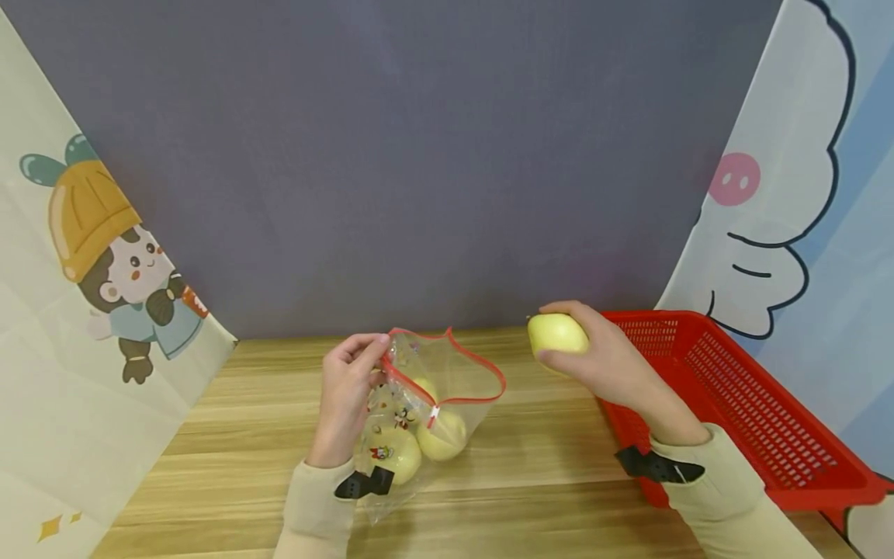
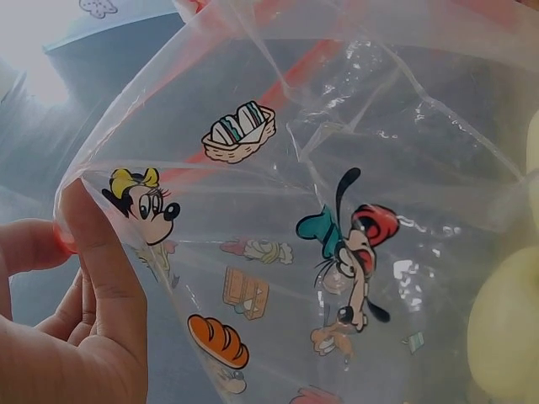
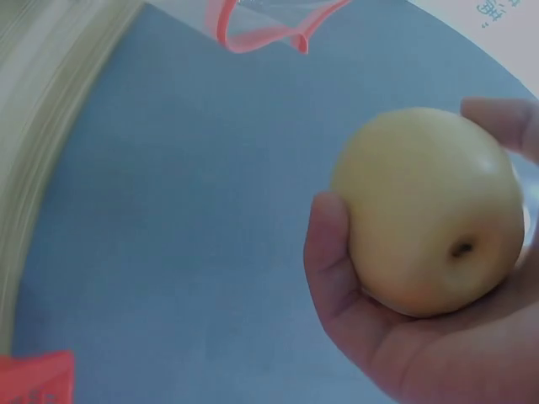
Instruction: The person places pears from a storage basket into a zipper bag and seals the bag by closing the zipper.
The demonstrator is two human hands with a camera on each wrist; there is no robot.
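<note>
My left hand [image 1: 348,388] pinches the rim of a clear zip bag [image 1: 478,380] between thumb and fingers. The bag has a red zip edge, a white slider and printed cartoon figures, and its mouth gapes. Inside it, low down, lie round pale yellow pears [image 1: 442,436], partly hidden by the print. In the left wrist view the thumb and index finger [image 2: 101,244] meet at the bag's edge. My right hand [image 1: 608,357] grips another pear [image 1: 559,334], held up to the right of the bag's mouth. Its thumb and fingers wrap round the pear's sides in the right wrist view.
A red plastic basket [image 1: 743,466] with perforated walls stands on the right, beneath and beyond my right forearm. The wood-grain table [image 1: 237,458] ends at a grey backdrop [image 1: 419,171]. Cartoon-printed sheets [image 1: 63,349] rise on both sides.
</note>
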